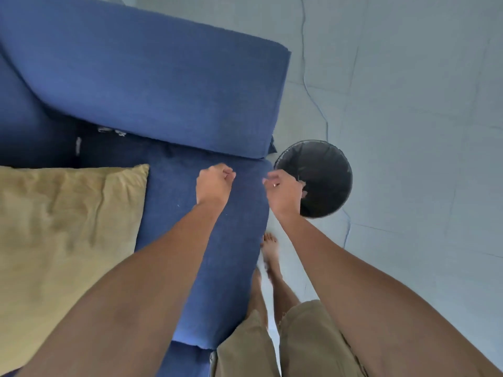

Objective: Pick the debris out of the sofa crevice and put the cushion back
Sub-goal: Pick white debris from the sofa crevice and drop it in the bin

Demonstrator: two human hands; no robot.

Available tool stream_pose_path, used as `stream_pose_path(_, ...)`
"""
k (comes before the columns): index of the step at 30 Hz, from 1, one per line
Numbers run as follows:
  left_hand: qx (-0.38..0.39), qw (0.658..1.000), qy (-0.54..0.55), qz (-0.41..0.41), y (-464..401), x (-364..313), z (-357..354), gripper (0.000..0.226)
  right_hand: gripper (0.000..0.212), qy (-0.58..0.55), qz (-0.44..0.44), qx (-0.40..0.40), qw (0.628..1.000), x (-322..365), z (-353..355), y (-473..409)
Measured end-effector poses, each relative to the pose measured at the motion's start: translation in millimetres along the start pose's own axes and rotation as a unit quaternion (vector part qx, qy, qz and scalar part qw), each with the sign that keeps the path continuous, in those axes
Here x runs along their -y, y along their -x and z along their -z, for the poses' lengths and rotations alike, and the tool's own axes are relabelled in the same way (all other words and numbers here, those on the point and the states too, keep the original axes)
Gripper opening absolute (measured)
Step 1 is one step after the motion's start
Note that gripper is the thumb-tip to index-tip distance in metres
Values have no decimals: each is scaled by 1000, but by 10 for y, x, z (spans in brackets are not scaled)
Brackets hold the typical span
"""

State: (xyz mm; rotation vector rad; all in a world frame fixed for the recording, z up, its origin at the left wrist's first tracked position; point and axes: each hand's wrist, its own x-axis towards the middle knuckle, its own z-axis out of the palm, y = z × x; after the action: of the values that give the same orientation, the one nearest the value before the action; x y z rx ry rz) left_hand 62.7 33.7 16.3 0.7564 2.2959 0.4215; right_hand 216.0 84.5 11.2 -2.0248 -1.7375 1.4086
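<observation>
Overhead: two fisted hands [215,183], one cushion [65,240]

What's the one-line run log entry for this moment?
left hand: fisted over sofa seat | right hand: pinching small bit beside bin | crevice debris: remains | yellow cushion: on seat

Person, seen from above: both forearms [168,268] bare, no sleeves in view. Khaki knee-length shorts [299,346] are worn, with loose folds noted at the hems. Feet [269,248] bare. A small pale ring-like item, blurred, is noted at the right hand [283,190].
</observation>
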Motion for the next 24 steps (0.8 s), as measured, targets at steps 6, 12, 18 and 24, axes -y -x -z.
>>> stream_pose_path(6, -84, 996, -18, 6, -422, 624, 702, 25, 14, 61, 147, 78, 984, 653, -821, 43)
stream_pose_path(12, -151, 985, -75, 23, -920, 1135, 1320, 38, 28, 152, 257, 153, 942, 1256, -1610, -28)
stream_pose_path(18, -139, 980, -133, 48, -1572, 1658, 1676, 36, 42, 217, 316, 193, 903, 1772, -2436, -275)
stream_pose_path(24, -112, 974, -196, 7, -2152, 2133, 1739, 40, 37, 285, 384, 162, 863, 1938, -3254, -575)
